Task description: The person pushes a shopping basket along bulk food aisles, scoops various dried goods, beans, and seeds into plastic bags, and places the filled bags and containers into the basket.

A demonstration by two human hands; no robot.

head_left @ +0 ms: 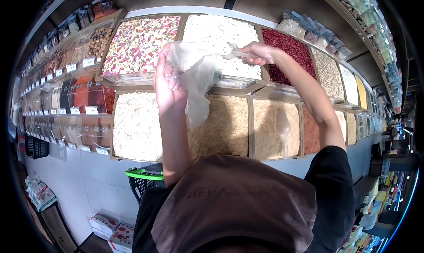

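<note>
My left hand (170,83) is closed around the edge of a clear plastic bag (198,87), which hangs partly open toward the right. My right hand (259,53) grips the handle of a clear plastic scoop (229,51), whose head is at the bag's right side. Both hands are above the upper row of bins. Under the scoop lies a bin of white, flat seeds or beans (221,28). Left of it is a bin of multicoloured pieces (143,43), and to the right a bin of dark red beans (287,50). What the bag and scoop hold is unclear.
A lower row holds pale grains (137,125) and a tan bin with another clear scoop (284,129) in it. A dark basket with a green handle (145,175) is near my left side. Packaged bags (311,30) line the back ledge.
</note>
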